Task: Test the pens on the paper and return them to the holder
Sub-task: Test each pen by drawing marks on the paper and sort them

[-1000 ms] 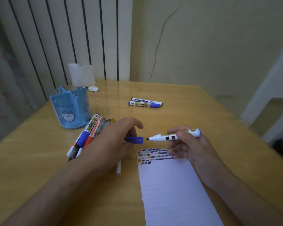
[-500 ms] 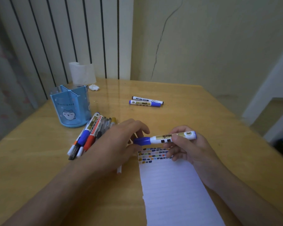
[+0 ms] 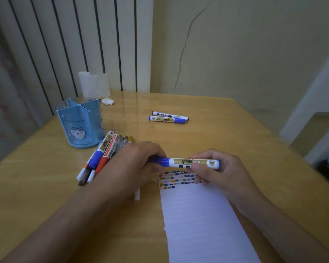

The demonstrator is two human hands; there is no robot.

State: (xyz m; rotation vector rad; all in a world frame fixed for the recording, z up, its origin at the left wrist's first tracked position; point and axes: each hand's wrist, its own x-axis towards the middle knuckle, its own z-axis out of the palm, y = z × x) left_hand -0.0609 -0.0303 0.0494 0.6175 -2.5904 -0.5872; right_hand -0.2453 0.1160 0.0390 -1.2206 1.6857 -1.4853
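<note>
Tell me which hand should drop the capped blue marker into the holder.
Left, probably. The left hand already grips the marker's cap end, and the blue holder stands on the table's left side, beyond it. The right hand, holding the barrel, would have to cross over.

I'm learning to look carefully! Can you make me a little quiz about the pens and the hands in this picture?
1. True or false: the blue pen holder has pens standing in it.
2. Which hand grips the blue cap of the marker: A left, B right?
3. Fill in: the colour marks sit at the paper's ___ end.

Key: 1 false. 2 A; the left hand grips the cap, the right hand the barrel. 3 far.
</note>
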